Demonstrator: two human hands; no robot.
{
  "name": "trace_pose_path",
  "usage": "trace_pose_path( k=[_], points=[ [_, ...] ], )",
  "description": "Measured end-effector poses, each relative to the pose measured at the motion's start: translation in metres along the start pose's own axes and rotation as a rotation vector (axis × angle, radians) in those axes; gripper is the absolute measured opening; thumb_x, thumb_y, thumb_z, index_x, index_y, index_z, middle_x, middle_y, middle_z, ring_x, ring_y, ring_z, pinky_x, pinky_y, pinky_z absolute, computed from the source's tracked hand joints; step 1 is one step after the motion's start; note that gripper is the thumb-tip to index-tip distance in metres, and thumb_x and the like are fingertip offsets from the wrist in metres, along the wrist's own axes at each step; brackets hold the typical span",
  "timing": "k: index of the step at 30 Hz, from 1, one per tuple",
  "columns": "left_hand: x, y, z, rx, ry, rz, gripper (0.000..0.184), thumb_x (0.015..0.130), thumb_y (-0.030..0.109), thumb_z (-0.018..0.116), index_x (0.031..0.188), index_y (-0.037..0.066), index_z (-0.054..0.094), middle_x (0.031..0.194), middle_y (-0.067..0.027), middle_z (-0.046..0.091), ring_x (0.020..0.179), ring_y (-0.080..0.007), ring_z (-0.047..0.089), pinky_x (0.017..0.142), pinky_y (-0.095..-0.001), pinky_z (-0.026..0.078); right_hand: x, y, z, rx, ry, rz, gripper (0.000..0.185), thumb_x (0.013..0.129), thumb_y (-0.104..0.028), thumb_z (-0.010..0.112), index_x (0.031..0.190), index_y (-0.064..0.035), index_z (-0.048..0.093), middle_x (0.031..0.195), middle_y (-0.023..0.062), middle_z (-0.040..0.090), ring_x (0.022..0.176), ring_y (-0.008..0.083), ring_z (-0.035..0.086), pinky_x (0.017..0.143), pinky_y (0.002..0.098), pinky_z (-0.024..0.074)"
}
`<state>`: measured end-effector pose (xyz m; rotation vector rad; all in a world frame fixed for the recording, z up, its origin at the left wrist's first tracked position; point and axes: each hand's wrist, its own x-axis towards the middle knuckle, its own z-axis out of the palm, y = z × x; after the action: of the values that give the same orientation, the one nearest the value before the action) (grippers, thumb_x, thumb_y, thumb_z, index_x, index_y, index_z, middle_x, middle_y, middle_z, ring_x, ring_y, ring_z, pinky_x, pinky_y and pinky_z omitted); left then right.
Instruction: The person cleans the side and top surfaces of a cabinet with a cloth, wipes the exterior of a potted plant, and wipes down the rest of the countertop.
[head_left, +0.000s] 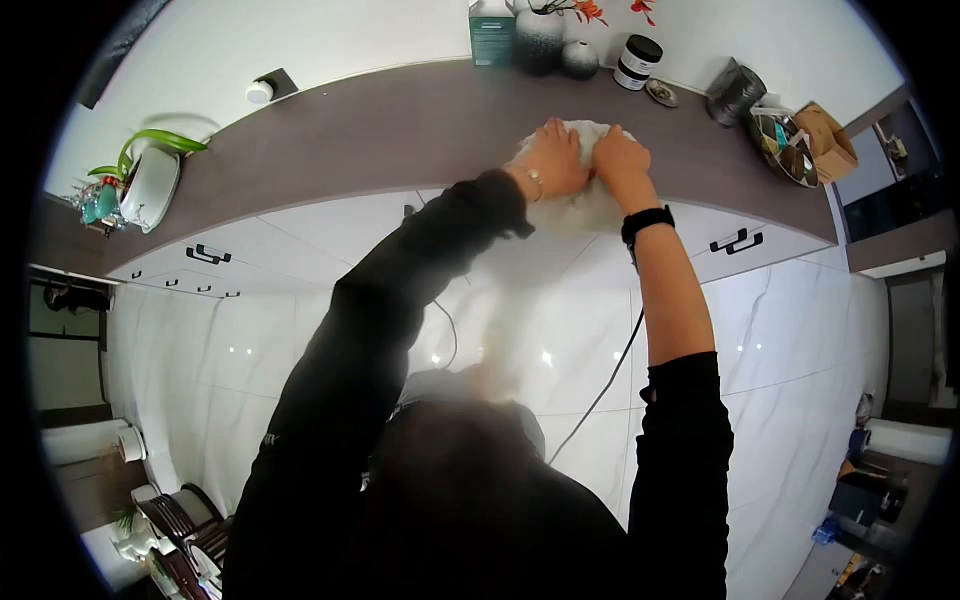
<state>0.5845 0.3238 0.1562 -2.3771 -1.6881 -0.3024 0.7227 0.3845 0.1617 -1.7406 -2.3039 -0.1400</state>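
A whitish cloth (577, 212) lies bunched over the front edge of the brown countertop (400, 125), and part of it hangs down in front of the white cabinet. On the cloth, my left hand (556, 160) rests with its fingers stretched out, pressing down on it. Close beside it, my right hand (622, 165) is closed, with its fingers curled round a fold of the same cloth. Both hands hide much of the cloth.
Along the wall stand a green box (492, 38), a dark vase (539, 42), a smaller vase (580, 60), a black-and-white jar (638, 62) and a grey container (735, 92). A metal bowl (783, 147) sits right; a white planter (153, 188) sits left. A cable (608, 385) crosses the floor.
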Motion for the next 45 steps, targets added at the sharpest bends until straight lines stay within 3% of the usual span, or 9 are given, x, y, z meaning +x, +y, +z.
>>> trace_pose_path(
  k=[10,15,21,24,29,34,37,39,45],
  points=[
    [0.097,0.101,0.046,-0.054,-0.161,-0.078,0.076,0.084,0.046,0.049,0.138,-0.006,0.037,0.139,-0.0291,0.038,0.133,-0.0434,0.029,0.107,-0.0556,0.02,0.011,0.112,0.002,-0.248,-0.039,0.216,0.031,0.088,-0.024,0.047,0.106,-0.0017,0.057,0.088,0.0117,0.07,0.082,0.0265,0.069,0.07,0.0396,0.0518],
    [0.127,0.135,0.087,0.031,0.074,-0.043,0.057,0.086,0.034,0.048,0.128,-0.005,0.048,0.129,-0.0263,0.048,0.123,-0.0416,0.042,0.1,-0.0484,0.033,0.01,0.16,0.027,-0.235,0.135,0.238,0.029,0.085,-0.026,0.053,0.103,-0.0044,0.059,0.081,0.0074,0.068,0.075,0.0218,0.068,0.061,0.0382,0.0496],
    [0.106,0.086,0.095,0.131,-0.163,-0.139,0.069,0.083,0.038,0.059,0.138,0.0,0.041,0.141,-0.0195,0.042,0.127,-0.0437,0.039,0.109,-0.0494,0.027,0.039,0.11,0.08,0.034,0.245,0.015,0.012,0.078,-0.016,0.056,0.078,-0.0085,0.065,0.078,0.0133,0.066,0.08,0.0296,0.065,0.072,0.0406,0.0487],
    [0.095,0.081,0.155,-0.067,-0.04,-0.302,0.079,0.077,0.041,0.064,0.137,-0.003,0.038,0.142,-0.0228,0.039,0.132,-0.0446,0.032,0.11,-0.0512,0.023,0.046,0.109,0.104,-0.214,-0.091,-0.108,0.031,0.084,-0.024,0.057,0.106,-0.0031,0.058,0.096,0.0136,0.069,0.088,0.0256,0.069,0.069,0.0371,0.0538],
    [0.098,0.045,-0.037,0.074,-0.078,-0.256,0.077,0.08,0.032,0.058,0.137,-0.011,0.031,0.14,-0.035,0.033,0.133,-0.0475,0.029,0.108,-0.0525,0.027,0.101,0.039,-0.073,-0.258,-0.364,-0.169,0.04,0.052,-0.034,0.083,0.085,-0.0181,0.067,0.084,-0.0034,0.062,0.077,0.0106,0.063,0.056,0.0329,0.0493],
    [0.119,0.067,-0.104,0.061,0.003,-0.234,0.069,0.079,0.023,0.056,0.134,-0.012,0.034,0.135,-0.0359,0.037,0.13,-0.0478,0.034,0.106,-0.0546,0.027,0.091,0.066,-0.113,-0.241,-0.196,-0.41,0.036,0.071,-0.026,0.068,0.101,-0.0076,0.063,0.093,0.0075,0.059,0.087,0.0188,0.061,0.06,0.034,0.0484],
    [0.109,0.114,-0.078,0.066,0.023,-0.292,0.07,0.08,0.024,0.057,0.135,-0.012,0.033,0.136,-0.0355,0.037,0.131,-0.0469,0.033,0.107,-0.0539,0.027,0.066,0.092,-0.077,-0.136,0.0,-0.367,0.041,0.064,-0.034,0.078,0.097,-0.0148,0.064,0.092,-0.003,0.061,0.08,0.0124,0.064,0.055,0.0316,0.0502],
    [0.082,0.138,-0.054,0.085,0.062,-0.356,0.071,0.08,0.024,0.057,0.135,-0.012,0.032,0.137,-0.0351,0.037,0.131,-0.0465,0.033,0.108,-0.0534,0.026,0.042,0.1,-0.041,0.133,0.12,-0.358,0.034,0.077,-0.027,0.068,0.104,-0.0086,0.059,0.096,0.0009,0.062,0.08,0.0157,0.066,0.057,0.0329,0.051],
    [0.065,0.206,0.014,0.193,0.014,-0.446,0.068,0.085,0.028,0.055,0.133,-0.014,0.034,0.137,-0.034,0.037,0.132,-0.0465,0.032,0.109,-0.0523,0.025,-0.008,0.16,-0.013,0.532,-0.054,-0.345,0.021,0.087,-0.02,0.053,0.102,-0.0062,0.057,0.092,0.007,0.064,0.076,0.0245,0.066,0.062,0.0364,0.051]
  ],
)
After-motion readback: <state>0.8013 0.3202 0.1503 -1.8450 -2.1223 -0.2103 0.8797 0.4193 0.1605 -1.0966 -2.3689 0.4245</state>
